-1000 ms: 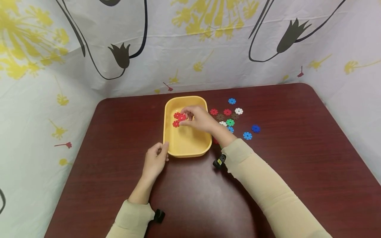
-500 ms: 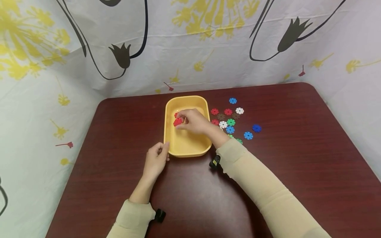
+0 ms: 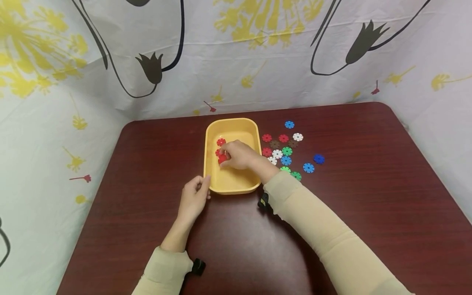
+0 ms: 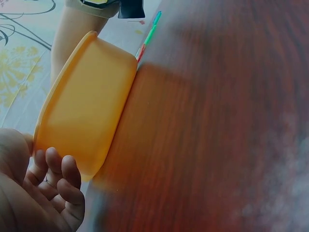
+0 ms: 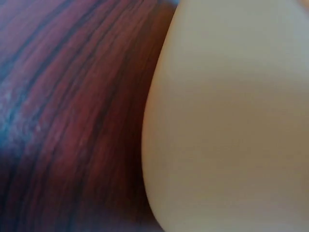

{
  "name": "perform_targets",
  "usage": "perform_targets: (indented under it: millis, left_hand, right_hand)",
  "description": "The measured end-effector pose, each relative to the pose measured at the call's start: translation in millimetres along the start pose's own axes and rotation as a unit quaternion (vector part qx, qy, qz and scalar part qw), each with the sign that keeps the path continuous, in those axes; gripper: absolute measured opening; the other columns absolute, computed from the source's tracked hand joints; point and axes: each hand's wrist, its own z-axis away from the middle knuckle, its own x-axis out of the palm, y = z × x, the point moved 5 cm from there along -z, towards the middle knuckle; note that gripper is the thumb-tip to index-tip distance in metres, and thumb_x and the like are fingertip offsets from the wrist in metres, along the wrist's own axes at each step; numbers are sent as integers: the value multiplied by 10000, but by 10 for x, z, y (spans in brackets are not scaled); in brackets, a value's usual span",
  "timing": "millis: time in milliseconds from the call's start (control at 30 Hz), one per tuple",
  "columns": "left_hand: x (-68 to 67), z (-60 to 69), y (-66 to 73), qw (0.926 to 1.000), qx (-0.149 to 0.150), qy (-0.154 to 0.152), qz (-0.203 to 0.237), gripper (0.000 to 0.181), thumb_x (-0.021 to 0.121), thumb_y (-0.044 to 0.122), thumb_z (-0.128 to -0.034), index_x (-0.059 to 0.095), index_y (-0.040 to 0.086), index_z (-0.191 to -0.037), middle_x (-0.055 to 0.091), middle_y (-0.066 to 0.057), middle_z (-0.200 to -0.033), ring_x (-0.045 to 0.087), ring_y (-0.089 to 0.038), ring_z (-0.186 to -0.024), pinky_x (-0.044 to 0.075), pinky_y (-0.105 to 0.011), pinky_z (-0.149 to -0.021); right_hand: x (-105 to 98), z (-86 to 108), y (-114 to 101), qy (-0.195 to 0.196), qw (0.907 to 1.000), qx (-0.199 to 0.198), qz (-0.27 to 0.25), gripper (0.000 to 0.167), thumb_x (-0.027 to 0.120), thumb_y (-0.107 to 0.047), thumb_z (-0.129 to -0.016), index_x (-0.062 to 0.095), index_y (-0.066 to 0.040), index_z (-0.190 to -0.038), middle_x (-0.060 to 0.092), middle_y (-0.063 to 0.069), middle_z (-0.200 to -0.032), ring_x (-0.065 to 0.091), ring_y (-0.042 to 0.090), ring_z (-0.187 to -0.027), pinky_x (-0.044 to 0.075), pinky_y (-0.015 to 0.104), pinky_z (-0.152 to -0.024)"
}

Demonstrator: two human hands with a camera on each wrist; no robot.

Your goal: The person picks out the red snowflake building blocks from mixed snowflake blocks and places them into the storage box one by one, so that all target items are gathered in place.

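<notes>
A yellow plastic tray (image 3: 233,191) stands on the table. My left hand (image 3: 193,200) pinches its near left corner, with the thumb at the rim and curled fingers (image 4: 71,169) against the outer wall. Over the tray reaches my right hand (image 3: 239,155), which pinches a red notched disc (image 3: 222,159) between thumb and fingers, low inside. Another red disc (image 3: 221,141) lies farther back in the tray. Between the two, a further red disc (image 3: 217,152) is partly hidden by the fingers. In the right wrist view a blurred yellowish surface (image 5: 227,121) fills the right side; the right hand is not visible there.
Right of the tray, several notched discs lie loose: a white disc (image 3: 298,137), a green disc (image 3: 287,151), a dark blue disc (image 3: 318,159), and red, brown and light blue ones. A patterned cloth (image 3: 236,82) hangs behind the dark red table (image 3: 368,184).
Inside the tray, my right hand has moved toward the near side with a red disc, uncovering the rear red disc. The left hand has stayed on the tray corner.
</notes>
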Motion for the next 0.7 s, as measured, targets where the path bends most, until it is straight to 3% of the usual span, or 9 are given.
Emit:
perform_targets:
  millis: [300,700]
  left_hand:
    - [5,5,20,10000,-16,-3,-8,382,578,330,-1044,573,79,-756,595,-63,-661,610,-213,-618,518,-293,-591]
    - [-2,3,23,10000,-39,15,-72,373,581,313,-1045,579,76,-756,595,-63,-655,609,-212,-614,503,-285,-579]
  right_hand:
    - [52,-41,1,-206,9998,56,59,305,820,-243,-877,689,-71,-1092,582,18,-714,523,150,-686,448,285,-705]
    - [73,-54,31,-119,9999,103,28,332,803,-257,-894,664,-71,-1131,611,19,-760,547,156,-718,456,286,-727]
